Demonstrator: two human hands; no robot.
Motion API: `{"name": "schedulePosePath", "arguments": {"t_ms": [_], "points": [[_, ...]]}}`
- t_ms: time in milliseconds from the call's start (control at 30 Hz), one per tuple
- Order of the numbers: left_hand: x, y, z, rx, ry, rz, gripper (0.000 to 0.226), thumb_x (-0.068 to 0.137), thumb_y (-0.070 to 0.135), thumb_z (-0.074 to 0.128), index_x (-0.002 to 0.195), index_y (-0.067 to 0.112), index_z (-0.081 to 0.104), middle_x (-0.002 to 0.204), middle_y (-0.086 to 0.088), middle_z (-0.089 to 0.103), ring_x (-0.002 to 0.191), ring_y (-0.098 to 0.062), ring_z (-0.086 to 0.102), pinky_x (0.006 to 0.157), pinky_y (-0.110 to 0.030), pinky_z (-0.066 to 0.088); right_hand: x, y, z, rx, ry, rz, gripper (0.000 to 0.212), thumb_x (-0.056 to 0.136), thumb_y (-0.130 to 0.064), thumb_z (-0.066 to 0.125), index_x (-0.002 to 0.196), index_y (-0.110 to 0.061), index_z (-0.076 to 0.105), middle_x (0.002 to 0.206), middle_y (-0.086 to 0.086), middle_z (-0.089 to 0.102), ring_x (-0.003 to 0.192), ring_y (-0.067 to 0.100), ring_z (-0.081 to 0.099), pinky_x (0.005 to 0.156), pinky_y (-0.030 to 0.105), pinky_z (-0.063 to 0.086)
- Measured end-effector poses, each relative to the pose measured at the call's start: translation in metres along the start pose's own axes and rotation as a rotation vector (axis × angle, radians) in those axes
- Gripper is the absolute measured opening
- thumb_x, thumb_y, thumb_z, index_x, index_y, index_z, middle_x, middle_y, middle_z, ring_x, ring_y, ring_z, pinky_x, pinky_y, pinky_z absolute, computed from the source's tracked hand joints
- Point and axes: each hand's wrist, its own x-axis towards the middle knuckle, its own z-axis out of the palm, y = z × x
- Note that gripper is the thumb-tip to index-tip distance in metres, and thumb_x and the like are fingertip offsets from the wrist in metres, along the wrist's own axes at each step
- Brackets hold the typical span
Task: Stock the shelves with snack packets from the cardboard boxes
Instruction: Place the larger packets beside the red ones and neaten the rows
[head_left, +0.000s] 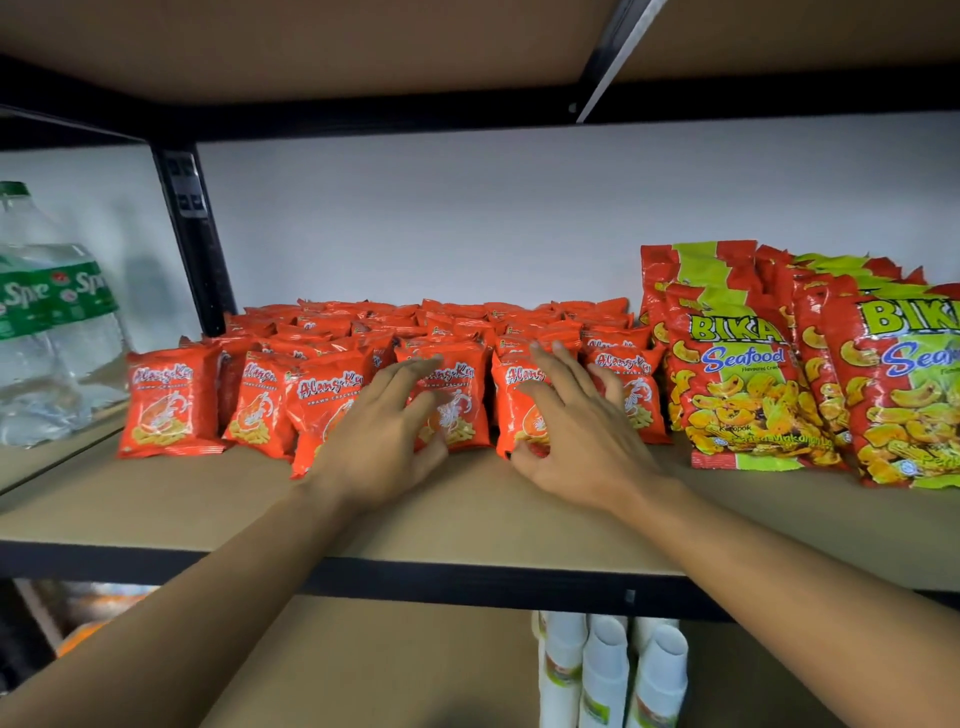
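Several small orange prawn cracker packets (166, 402) stand in rows on the brown shelf board (467, 514). My left hand (384, 441) lies with spread fingers against the front of one packet (457, 374) in the middle of the front row. My right hand (571, 431) rests with spread fingers on the packet (511, 400) beside it, thumb near its lower edge. Neither hand curls round a packet. No cardboard box is in view.
Larger red and green Bika Seafood packets (743, 374) stand at the right of the shelf. A big clear water bottle (47, 322) stands in the left bay behind a black upright post (197, 234). Stacked paper cups (608, 670) sit on the shelf below.
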Motion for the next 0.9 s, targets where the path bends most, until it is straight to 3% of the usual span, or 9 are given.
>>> {"name": "schedulePosePath", "arguments": {"t_ms": [300,467,700,800,900], "points": [[-0.029,-0.029,-0.027,0.038,0.016,-0.045,0.034,0.087,0.033,0.059,0.109,0.009,0.067,0.138,-0.011,0.053,0.129,-0.031,0.048,0.106,-0.039,0.041,0.020,-0.045,0.004,0.074,0.139,-0.081,0.051,0.082,-0.048,0.060,0.126,-0.023,0.060,0.155,0.004,0.037,0.144,0.021,0.033,0.110,0.048,0.025],[-0.052,-0.054,-0.035,0.096,-0.007,-0.121,0.031,0.086,0.030,0.066,0.110,0.011,0.066,0.137,-0.010,0.053,0.130,-0.032,0.046,0.104,-0.046,0.043,0.030,-0.071,0.017,0.095,0.136,-0.110,0.047,0.081,-0.043,0.065,0.124,-0.024,0.062,0.150,0.005,0.042,0.137,0.022,0.042,0.105,0.051,0.030],[-0.057,-0.063,-0.045,0.196,-0.052,-0.218,0.043,0.077,0.035,0.071,0.116,0.020,0.062,0.149,-0.006,0.042,0.138,-0.034,0.036,0.099,-0.053,0.042,0.049,-0.091,0.030,0.004,0.027,-0.089,0.057,0.079,-0.043,0.059,0.134,-0.027,0.053,0.157,0.008,0.030,0.146,0.031,0.023,0.106,0.054,0.023],[-0.055,-0.074,-0.038,0.144,-0.129,-0.178,0.048,0.078,0.031,0.070,0.123,0.021,0.058,0.154,-0.007,0.036,0.143,-0.035,0.028,0.105,-0.054,0.042,0.057,-0.088,0.032,-0.059,-0.120,-0.052,0.068,0.080,-0.043,0.062,0.143,-0.030,0.039,0.164,0.008,0.010,0.149,0.033,0.007,0.110,0.056,0.017],[-0.052,-0.084,-0.029,0.081,-0.165,-0.124,0.047,0.083,0.027,0.072,0.127,0.020,0.056,0.157,-0.007,0.032,0.147,-0.031,0.022,0.112,-0.049,0.037,0.060,-0.083,0.033,-0.123,-0.148,-0.052,0.067,0.081,-0.034,0.063,0.143,-0.030,0.038,0.164,0.008,0.009,0.146,0.032,0.010,0.106,0.054,0.020]]}}
